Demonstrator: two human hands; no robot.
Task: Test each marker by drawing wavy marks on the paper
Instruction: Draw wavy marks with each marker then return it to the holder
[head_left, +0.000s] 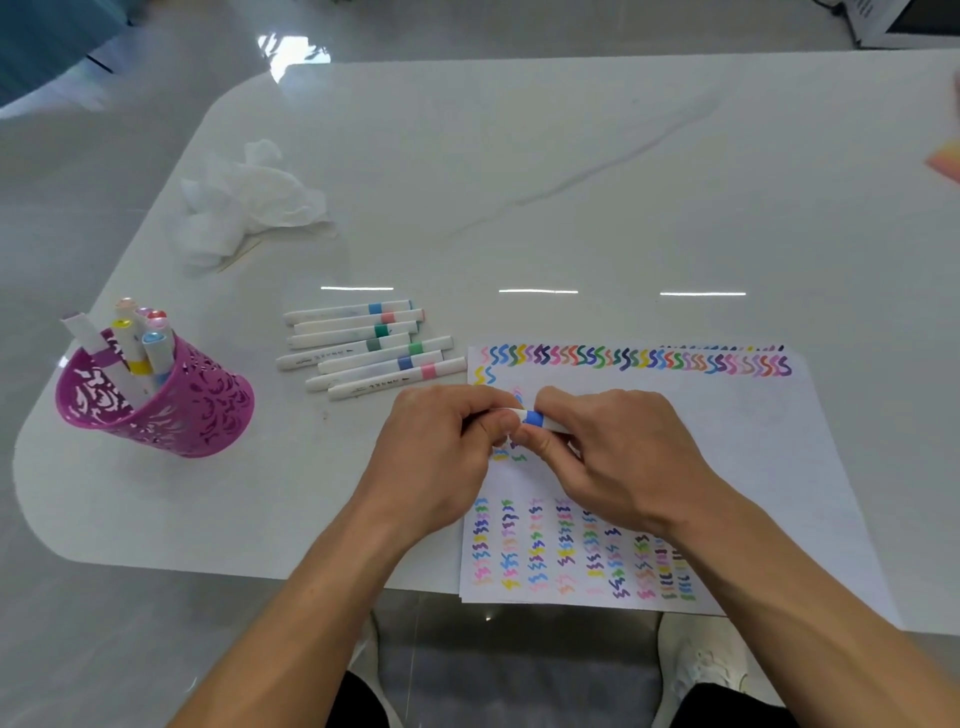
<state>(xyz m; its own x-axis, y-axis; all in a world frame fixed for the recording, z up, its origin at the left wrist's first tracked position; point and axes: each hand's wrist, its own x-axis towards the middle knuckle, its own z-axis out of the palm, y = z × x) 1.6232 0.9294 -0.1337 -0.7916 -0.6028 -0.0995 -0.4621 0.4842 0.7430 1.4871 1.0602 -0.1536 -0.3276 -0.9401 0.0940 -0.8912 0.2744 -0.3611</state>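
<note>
Item: blue-banded marker (532, 419), held level just above the paper (753, 441), over its upper left part; left hand (441, 452) curled round one end, right hand (618, 457) pinching the barrel beside the band, both clamped on it. Step, as judged: cap coming off or going on, which cannot be told. Handling: move the cap straight along the barrel without bending it, tip kept off the drawn rows. Nearby: loose markers (371, 348) on the white table (519, 182); purple pen holder (171, 410) with more
</note>
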